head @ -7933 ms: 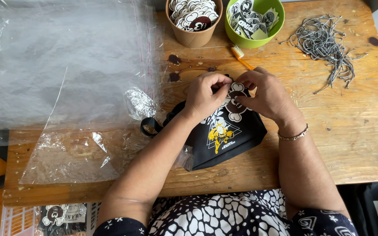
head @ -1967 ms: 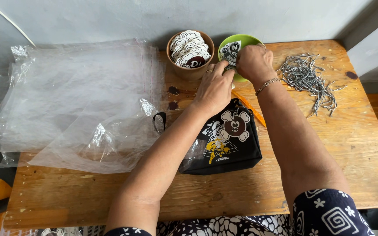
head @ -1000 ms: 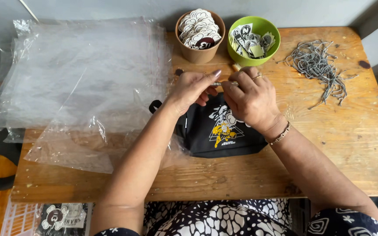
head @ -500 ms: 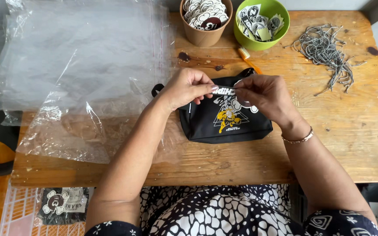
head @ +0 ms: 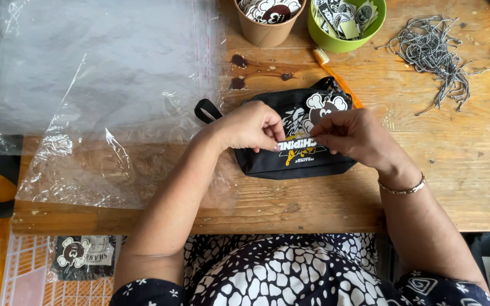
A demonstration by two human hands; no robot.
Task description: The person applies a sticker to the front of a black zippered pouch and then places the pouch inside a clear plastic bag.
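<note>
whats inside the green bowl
The green bowl holds a heap of small black-and-white printed stickers or tags. Its top runs out of frame, and whatever lies beneath the heap is covered.

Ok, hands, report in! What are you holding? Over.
Left hand and right hand pinch a small sticker between them. Black pouch beneath, on wooden table. Nothing blocking.

Worn wooden table (head: 455,170), daylit

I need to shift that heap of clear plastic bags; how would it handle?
The heap of clear plastic bags looks thin and crumpled, so probably floppy and light. Its glossy sheets overlap loosely on the wooden table, so pushed, they would likely slide apart rather than move together.
</note>
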